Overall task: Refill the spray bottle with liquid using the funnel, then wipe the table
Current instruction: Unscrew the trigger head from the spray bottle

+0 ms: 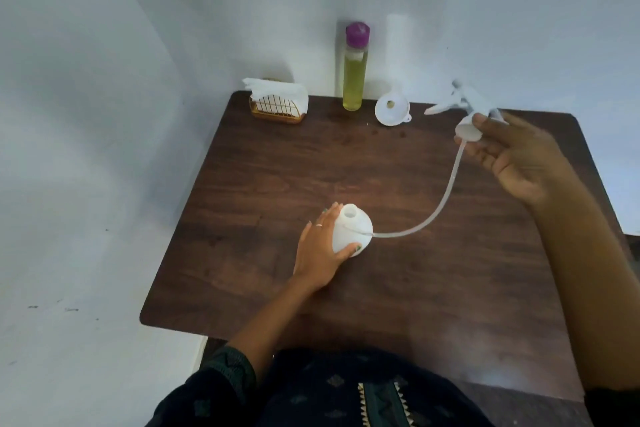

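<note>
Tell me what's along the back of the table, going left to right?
Napkin holder → tall bottle of yellow liquid → white funnel → spray top, held up in the right hand.

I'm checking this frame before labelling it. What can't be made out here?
Head view only:
- Liquid level in the white spray bottle: opaque wall, left hand covers its side.
- Spray head: nozzle blurred against the wall, collar partly under right hand fingers.
- Tube tip: lost against the bottle.
- Tall bottle: label too small.
- Table: near edge hidden by clothing.
</note>
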The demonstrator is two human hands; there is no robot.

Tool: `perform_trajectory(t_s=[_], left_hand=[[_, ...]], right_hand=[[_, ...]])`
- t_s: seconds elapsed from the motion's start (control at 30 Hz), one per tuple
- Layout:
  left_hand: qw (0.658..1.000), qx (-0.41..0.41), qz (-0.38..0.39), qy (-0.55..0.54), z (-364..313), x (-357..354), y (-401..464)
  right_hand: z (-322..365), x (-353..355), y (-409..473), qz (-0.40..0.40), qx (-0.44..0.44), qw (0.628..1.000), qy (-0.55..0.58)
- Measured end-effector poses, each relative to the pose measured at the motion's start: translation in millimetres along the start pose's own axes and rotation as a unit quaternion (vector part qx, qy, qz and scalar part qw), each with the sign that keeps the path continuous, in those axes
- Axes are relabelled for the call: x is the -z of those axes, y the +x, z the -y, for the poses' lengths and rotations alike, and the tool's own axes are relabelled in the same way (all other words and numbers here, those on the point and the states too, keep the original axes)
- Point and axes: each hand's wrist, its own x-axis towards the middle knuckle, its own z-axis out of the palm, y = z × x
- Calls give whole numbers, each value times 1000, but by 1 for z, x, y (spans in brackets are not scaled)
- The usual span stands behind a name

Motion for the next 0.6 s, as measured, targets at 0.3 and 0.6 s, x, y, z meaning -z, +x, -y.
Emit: perform_trajectory(t_s=[0.3,0.6], left_hand=[[1000,18,-3,-6,-2,-1,1],[1000,13,-11,-3,-6,2,0]], right_hand=[[-113,49,19,-21,-219,975,-14],[-170,45,24,-4,-249,968,-39]])
